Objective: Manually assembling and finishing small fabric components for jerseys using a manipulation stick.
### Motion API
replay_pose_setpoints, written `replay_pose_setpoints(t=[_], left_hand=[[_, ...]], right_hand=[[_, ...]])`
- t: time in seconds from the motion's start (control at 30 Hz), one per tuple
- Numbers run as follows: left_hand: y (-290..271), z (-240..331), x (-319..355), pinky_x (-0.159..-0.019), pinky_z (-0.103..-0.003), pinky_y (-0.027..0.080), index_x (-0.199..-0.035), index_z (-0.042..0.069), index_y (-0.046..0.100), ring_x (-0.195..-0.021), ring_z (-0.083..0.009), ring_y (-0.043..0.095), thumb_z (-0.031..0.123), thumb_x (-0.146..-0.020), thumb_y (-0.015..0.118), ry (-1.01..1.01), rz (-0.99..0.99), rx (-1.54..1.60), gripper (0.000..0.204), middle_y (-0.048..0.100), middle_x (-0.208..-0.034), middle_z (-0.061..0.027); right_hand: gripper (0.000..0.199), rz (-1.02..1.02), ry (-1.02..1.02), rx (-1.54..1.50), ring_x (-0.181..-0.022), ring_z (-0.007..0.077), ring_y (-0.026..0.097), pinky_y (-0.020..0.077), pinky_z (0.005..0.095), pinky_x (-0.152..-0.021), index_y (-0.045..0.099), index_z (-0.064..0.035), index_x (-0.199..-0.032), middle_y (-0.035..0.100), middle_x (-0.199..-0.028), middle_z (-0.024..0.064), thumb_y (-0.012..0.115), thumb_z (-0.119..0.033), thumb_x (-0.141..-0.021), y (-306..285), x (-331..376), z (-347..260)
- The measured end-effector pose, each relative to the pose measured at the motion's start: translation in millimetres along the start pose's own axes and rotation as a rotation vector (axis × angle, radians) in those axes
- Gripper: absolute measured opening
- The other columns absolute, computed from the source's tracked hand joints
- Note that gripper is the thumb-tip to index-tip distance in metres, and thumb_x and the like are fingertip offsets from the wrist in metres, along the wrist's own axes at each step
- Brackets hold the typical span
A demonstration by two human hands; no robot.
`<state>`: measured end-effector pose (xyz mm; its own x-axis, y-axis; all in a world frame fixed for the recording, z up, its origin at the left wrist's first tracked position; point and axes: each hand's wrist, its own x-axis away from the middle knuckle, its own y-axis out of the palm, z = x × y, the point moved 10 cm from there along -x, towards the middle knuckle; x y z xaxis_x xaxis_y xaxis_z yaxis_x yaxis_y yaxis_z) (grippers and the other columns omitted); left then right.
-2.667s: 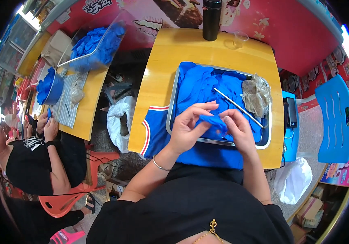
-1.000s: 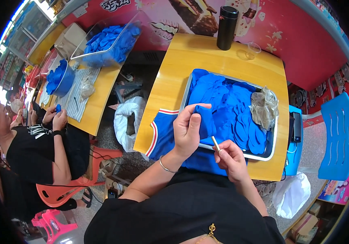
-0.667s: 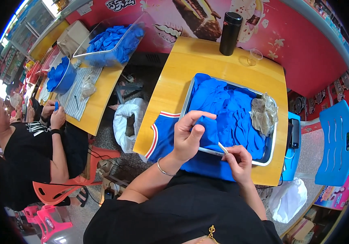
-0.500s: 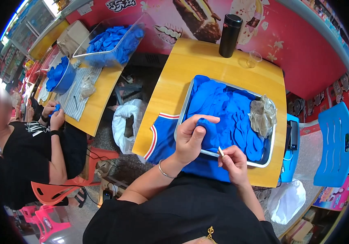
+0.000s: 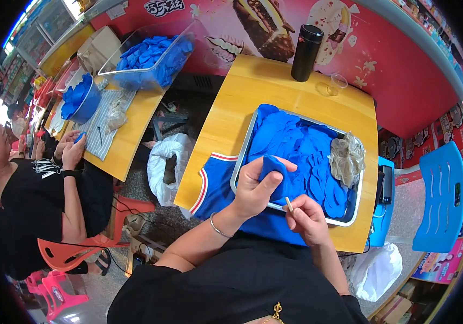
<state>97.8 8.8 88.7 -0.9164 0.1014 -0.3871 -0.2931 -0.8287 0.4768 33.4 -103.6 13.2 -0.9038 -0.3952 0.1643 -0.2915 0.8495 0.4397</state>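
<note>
My left hand (image 5: 254,189) is closed around a flat, soft-looking blue piece (image 5: 272,168), with the thumb across it. Just right of it, my right hand (image 5: 309,222) pinches a short, thin, pale stick (image 5: 289,204) between thumb and fingers. The stick's tip points up and stands a little apart from the blue piece. Both hands are over the near side of a metal tray (image 5: 350,218). Overlapping flat blue pieces (image 5: 285,132) fill this tray. A crumpled translucent plastic bag (image 5: 347,159) lies on its right side.
A blue garment with striped trim (image 5: 218,181) lies left of the tray. Behind stand a black flask (image 5: 307,53) and a clear cup (image 5: 338,82). At left, a co-worker (image 5: 31,200) handles a blue piece near a clear bin (image 5: 115,73) and a bucket (image 5: 88,108). A blue chair (image 5: 441,197) stands right.
My left thumb has shifted right over the blue piece, which shows less of its lower part. My right hand and the stick have tilted slightly. The co-worker's hands have moved a little.
</note>
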Motion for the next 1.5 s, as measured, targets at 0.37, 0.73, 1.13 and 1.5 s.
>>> replay_pose_setpoints(t=[0.37, 0.73, 1.13, 1.5], left_hand=[[-11, 2, -20, -0.089, -0.026, 0.035, -0.115, 0.001, 0.058, -0.095, -0.0135, 0.045, 0.026, -0.085, 0.064, -0.046, -0.153, -0.228, 0.040, 0.043, -0.104, -0.0044], [-24, 8, -12, -0.048, -0.015, 0.023, -0.095, 0.000, 0.062, -0.055, 0.0013, 0.032, 0.023, -0.090, 0.057, -0.010, 0.045, -0.227, 0.024, 0.051, -0.072, 0.0040], [-12, 13, -11, -0.048, -0.016, 0.026, -0.112, -0.001, 0.061, -0.057, 0.0006, 0.035, 0.025, -0.084, 0.066, 0.078, -0.031, -0.145, 0.038, 0.056, -0.080, 0.0011], [-1, 0, -21, -0.066, -0.017, 0.038, -0.107, 0.001, 0.064, -0.075, -0.0056, 0.048, 0.016, -0.082, 0.067, -0.134, -0.204, -0.146, 0.030, 0.059, -0.088, -0.0001]], right_hand=[[0.011, 0.334, -0.331, 0.490, -0.067, 0.0114, 0.058, 0.0467, 0.0234, -0.062, 0.060, 0.0025, -0.096, 0.062, -0.077, 0.0061, 0.055, -0.002, -0.087, -26, 7, -33], [0.010, 0.401, -0.394, 0.647, -0.066, 0.0099, 0.060, 0.0464, 0.0214, -0.059, 0.061, 0.0025, -0.094, 0.064, -0.077, 0.0086, 0.056, 0.000, -0.085, -22, 18, -36], [0.009, 0.316, -0.317, 0.335, -0.054, 0.0035, 0.043, 0.0310, 0.0178, -0.047, 0.053, -0.0017, -0.097, 0.058, -0.069, 0.0035, 0.052, -0.007, -0.090, -15, 16, -15], [0.013, 0.165, -0.131, 0.073, -0.063, 0.0066, 0.051, 0.0379, 0.0189, -0.054, 0.056, -0.0001, -0.100, 0.059, -0.075, 0.0050, 0.053, -0.008, -0.090, -19, 12, 3]])
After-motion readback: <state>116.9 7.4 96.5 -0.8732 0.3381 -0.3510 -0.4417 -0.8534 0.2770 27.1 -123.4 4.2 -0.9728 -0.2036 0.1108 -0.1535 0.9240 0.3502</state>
